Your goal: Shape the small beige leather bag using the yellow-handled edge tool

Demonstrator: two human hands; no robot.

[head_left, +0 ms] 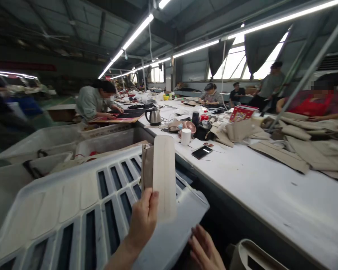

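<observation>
My left hand (145, 212) is closed around a pale beige strip-shaped panel (165, 172) with rounded corners, held upright. Behind it, in the same grip, a darker taupe piece (147, 167) shows its edge. Below is a white slatted plastic crate (103, 213), with several similar cream panels (71, 197) lying side by side on its left part. My right hand (204, 249) is open, its fingers stretched out beside the edge of a whitish sheet (171, 228) on the crate's near right. Whether the fingertips touch that edge, I cannot tell.
A long white table (259, 198) runs along the right, bearing a phone (202, 152), a white cup (186, 137), a kettle (153, 116) and piled beige pieces (312, 150). Plastic bins (50, 135) stand at left. A beige item (255, 255) is low right. Several people work around.
</observation>
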